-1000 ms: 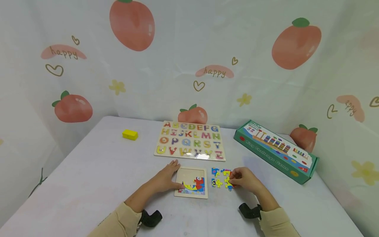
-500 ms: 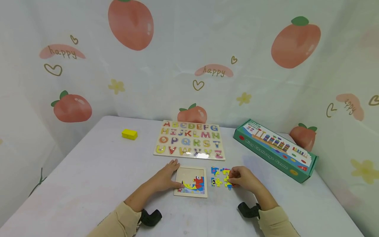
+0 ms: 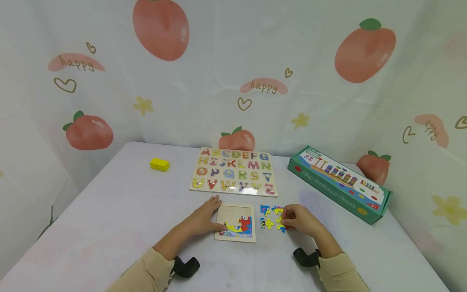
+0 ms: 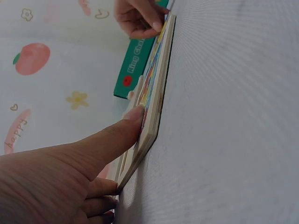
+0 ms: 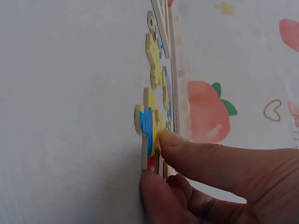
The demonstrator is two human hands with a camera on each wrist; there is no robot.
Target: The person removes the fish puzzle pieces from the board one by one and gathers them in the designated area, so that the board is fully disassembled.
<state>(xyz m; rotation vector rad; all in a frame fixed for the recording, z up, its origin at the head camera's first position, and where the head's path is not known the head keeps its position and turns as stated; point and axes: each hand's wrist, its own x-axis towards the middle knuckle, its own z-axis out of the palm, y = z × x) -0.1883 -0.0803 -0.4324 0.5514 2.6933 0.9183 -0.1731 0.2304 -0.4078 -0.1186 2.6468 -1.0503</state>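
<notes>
A square wooden puzzle tray [image 3: 237, 206] lies on the table, its lower part filled with red, yellow and blue picture pieces. My left hand [image 3: 201, 217] rests along its left side, the thumb over the lower left corner and the other fingers stretched toward the upper left corner. In the left wrist view that thumb [image 4: 133, 114] presses on top of the tray. To the right, my right hand [image 3: 300, 219] pinches a blue and yellow puzzle piece [image 5: 147, 122] at its edge, thumb on top; the fingers partly hide it. Several loose pieces [image 3: 269, 223] lie between tray and right hand.
Behind the tray lies an alphabet board [image 3: 233, 172]. A green Ring Challenge Game box [image 3: 339, 184] sits at the back right, and a yellow block [image 3: 159, 164] at the back left. A printed cloth [image 3: 204, 105] hangs behind the table.
</notes>
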